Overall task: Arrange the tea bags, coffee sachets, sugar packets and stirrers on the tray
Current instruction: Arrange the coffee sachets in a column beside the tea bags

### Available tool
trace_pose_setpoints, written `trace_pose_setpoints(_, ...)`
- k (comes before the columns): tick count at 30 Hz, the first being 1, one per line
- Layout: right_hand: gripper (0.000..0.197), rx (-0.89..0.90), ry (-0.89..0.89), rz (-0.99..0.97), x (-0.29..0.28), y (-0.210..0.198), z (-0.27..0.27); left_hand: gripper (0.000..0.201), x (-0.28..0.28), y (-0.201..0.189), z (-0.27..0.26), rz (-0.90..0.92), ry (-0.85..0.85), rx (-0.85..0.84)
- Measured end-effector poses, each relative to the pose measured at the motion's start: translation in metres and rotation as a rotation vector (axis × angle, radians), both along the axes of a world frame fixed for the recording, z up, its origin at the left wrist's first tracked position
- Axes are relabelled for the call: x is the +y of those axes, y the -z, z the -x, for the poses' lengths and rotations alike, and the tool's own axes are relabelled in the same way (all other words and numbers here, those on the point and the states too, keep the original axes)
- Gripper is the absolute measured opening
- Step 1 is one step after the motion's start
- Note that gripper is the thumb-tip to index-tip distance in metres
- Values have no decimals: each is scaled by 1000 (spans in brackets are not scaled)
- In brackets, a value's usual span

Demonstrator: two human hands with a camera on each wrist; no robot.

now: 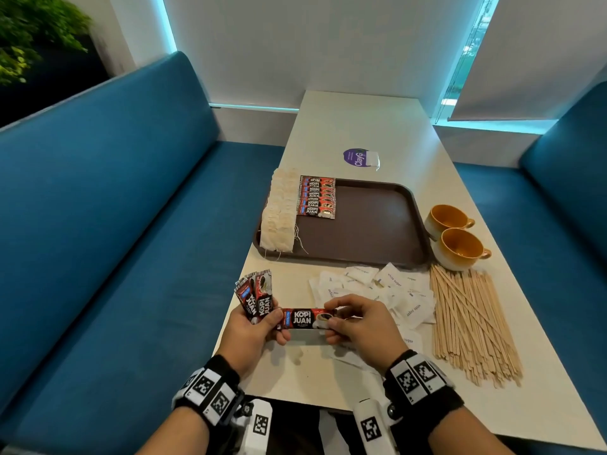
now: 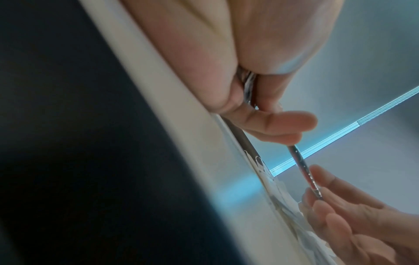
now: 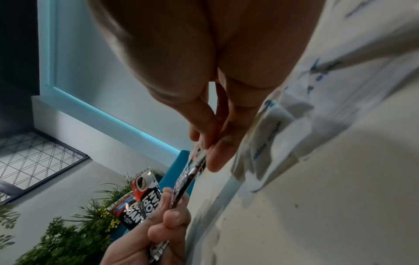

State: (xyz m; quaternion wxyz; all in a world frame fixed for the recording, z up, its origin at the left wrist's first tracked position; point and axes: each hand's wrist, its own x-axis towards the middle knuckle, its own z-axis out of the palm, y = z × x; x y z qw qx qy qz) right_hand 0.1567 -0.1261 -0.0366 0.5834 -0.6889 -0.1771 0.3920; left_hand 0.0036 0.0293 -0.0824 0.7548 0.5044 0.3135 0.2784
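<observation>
Both hands hold one red and black coffee sachet [image 1: 307,319] flat above the table's near edge. My left hand [image 1: 254,330] pinches its left end and also grips a fan of other coffee sachets [image 1: 256,295]. My right hand [image 1: 356,326] pinches the right end. The same sachet [image 3: 186,181] shows edge-on in the right wrist view. The brown tray [image 1: 364,228] carries a row of tea bags [image 1: 279,215] along its left side and a row of coffee sachets [image 1: 317,197] beside them. White sugar packets [image 1: 377,290] lie loose in front of the tray. Wooden stirrers [image 1: 473,320] lie in a pile at the right.
Two orange cups [image 1: 456,238] stand right of the tray. A purple sticker [image 1: 356,157] sits on the table behind it. Blue bench seats [image 1: 131,224] flank the white table [image 1: 361,126] on both sides. The tray's middle and right parts are bare.
</observation>
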Motion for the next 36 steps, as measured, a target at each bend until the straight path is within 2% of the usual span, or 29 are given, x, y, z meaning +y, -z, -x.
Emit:
trace_pose_setpoints(11,18,-13,88,-27,-1,-11,-7,16,-3,-8,1,56,43,-18)
trace_pose_setpoints(16,17,-137,141,-74,14,-34,-41,31,-1,-9,2,141,90,-94)
trace_pose_setpoints(20,18,-154,239,-106,43,-46,-89,21,2,-3,3,135,90,-92)
trace_pose_setpoints(23,18,-125,280,-58,76,-41,-125,20,3,0,4,131,105,-75)
trace_pose_setpoints(30,19,-173,158,67,156,-19,-177,26,6,-1,4,217,131,-65)
trace_pose_setpoints(36,19,-98,113,201,183,-4,-188,34,9,0,4,265,160,-89)
